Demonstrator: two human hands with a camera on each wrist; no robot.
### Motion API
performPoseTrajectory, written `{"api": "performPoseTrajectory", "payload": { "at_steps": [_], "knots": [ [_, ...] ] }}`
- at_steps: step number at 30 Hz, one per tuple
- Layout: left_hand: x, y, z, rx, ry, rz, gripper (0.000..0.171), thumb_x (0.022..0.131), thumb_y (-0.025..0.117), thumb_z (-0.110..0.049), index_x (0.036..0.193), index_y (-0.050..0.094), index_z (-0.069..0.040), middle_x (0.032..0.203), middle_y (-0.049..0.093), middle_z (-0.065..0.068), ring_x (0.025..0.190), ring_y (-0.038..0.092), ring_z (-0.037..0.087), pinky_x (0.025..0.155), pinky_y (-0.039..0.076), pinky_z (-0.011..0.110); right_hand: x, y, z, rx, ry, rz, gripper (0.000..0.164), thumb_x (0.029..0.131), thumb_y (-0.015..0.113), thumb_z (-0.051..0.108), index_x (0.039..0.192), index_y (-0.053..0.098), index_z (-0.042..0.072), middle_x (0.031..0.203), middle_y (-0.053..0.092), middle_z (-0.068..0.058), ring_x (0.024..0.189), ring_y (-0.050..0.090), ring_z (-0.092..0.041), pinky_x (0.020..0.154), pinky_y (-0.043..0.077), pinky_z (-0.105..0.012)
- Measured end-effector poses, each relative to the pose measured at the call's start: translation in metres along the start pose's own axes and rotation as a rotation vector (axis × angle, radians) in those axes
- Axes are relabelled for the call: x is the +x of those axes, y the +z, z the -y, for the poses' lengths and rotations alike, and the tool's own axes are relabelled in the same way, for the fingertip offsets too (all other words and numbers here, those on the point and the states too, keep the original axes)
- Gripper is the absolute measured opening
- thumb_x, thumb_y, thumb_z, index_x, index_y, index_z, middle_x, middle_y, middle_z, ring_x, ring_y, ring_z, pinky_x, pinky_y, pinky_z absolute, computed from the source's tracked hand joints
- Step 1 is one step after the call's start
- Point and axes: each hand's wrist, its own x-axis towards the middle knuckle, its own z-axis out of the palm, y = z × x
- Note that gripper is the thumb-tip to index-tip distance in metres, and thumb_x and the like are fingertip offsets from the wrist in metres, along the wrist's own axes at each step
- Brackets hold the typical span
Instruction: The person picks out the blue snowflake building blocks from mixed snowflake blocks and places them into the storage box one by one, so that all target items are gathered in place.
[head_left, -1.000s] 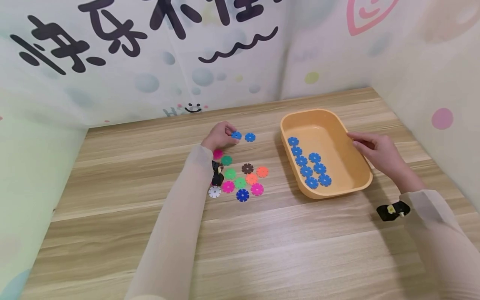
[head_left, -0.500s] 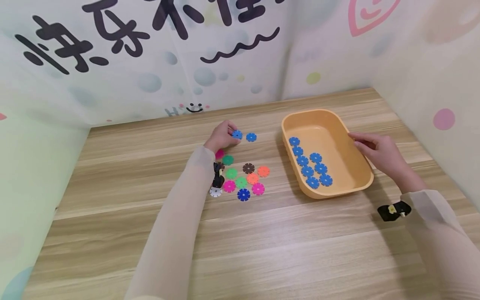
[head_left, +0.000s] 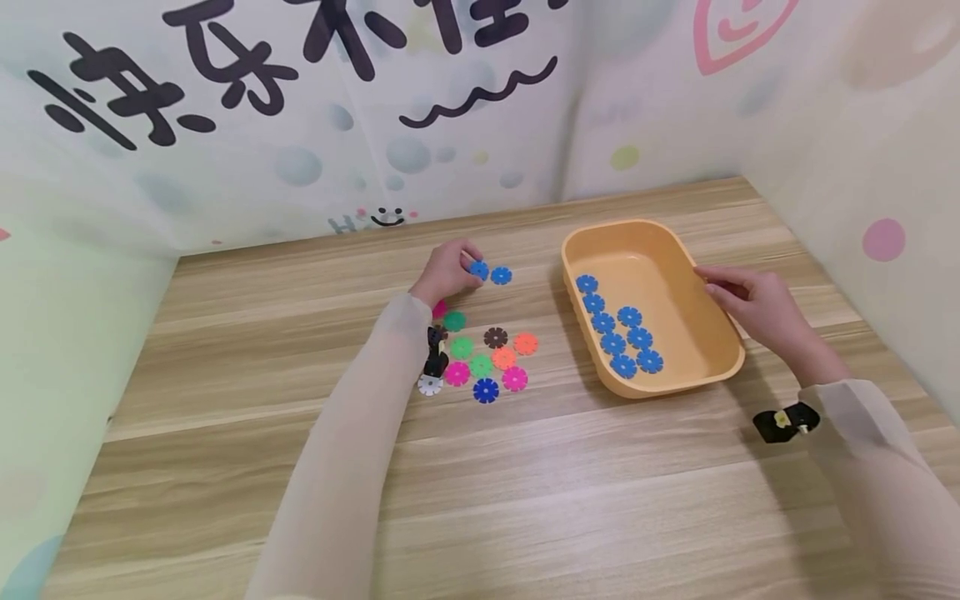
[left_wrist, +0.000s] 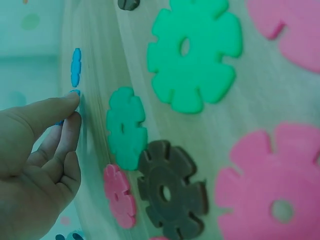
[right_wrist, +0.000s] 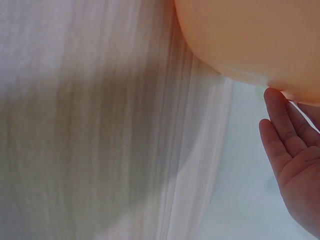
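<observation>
My left hand (head_left: pixel 446 271) pinches a blue snowflake disc (head_left: pixel 479 270) between thumb and fingers at the back of the table. Just right of it, a second blue disc (head_left: pixel 502 275) lies close by, seen edge-on in the left wrist view. My right hand (head_left: pixel 768 312) holds the right rim of an orange plastic basin (head_left: pixel 686 342) with thumb and forefinger. In the right wrist view its other fingers (right_wrist: pixel 278 112) reach up to the basin's outside. Several blue discs (head_left: pixel 612 342) lie in two rows along the basin's left side.
Nearer than my left hand lies a loose group of discs: green (head_left: pixel 461 347), dark brown (head_left: pixel 495 337), orange (head_left: pixel 526 343), pink (head_left: pixel 515 378), dark blue (head_left: pixel 486 391) and white (head_left: pixel 430 384). My left sleeve and wrist strap partly cover some. Printed walls enclose the table.
My left hand has shifted slightly right, bringing its blue disc closer to the second one. The right hand and the basin have stayed in place.
</observation>
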Motion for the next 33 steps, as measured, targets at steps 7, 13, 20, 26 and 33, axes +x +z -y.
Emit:
{"api": "performPoseTrajectory", "payload": {
  "at_steps": [7,13,20,26,33],
  "knots": [
    [-0.002,-0.006,-0.005,0.02,0.043,0.038,0.03,0.082,0.063,0.003,0.111,0.057,-0.002,0.099,0.055,0.013,0.091,0.051,0.023,0.076,0.046,0.031,-0.001,0.0,0.003,0.004,-0.015,-0.009,0.031,0.091,0.055,0.007,0.119,0.057,-0.006,0.115,0.056,-0.027,0.083,0.047,0.019,0.066,0.042,-0.004],
    [-0.009,-0.012,-0.013,-0.046,0.053,0.079,0.033,0.084,0.056,0.007,0.116,0.056,-0.002,0.102,0.053,0.013,0.093,0.051,0.024,0.075,0.048,0.031,-0.002,0.0,0.003,0.0,-0.018,-0.008,0.031,0.091,0.055,0.007,0.119,0.057,-0.006,0.115,0.056,-0.027,0.083,0.047,0.019,0.066,0.042,-0.004],
    [-0.013,-0.016,-0.027,0.004,0.149,0.107,0.028,0.089,0.054,0.002,0.116,0.057,-0.004,0.104,0.055,0.011,0.096,0.05,0.021,0.076,0.045,0.031,-0.001,0.0,0.004,0.001,-0.017,-0.011,0.03,0.091,0.055,0.007,0.119,0.057,-0.006,0.115,0.056,-0.027,0.083,0.047,0.019,0.066,0.042,-0.004],
    [-0.012,-0.013,-0.046,0.035,0.241,0.148,0.026,0.089,0.056,-0.002,0.115,0.059,-0.005,0.101,0.058,0.009,0.093,0.053,0.019,0.074,0.047,0.028,-0.001,0.0,0.001,-0.003,-0.007,-0.008,0.031,0.091,0.055,0.007,0.12,0.057,-0.005,0.116,0.056,-0.026,0.083,0.047,0.019,0.066,0.042,-0.004],
    [-0.016,-0.004,-0.073,0.052,0.321,0.203,0.026,0.089,0.057,-0.003,0.115,0.059,-0.005,0.098,0.059,0.008,0.088,0.055,0.018,0.069,0.048,0.026,0.0,0.0,0.0,-0.002,-0.003,-0.007,0.031,0.091,0.055,0.007,0.12,0.057,-0.005,0.117,0.055,-0.026,0.083,0.047,0.019,0.066,0.042,-0.004]
  ]
}}
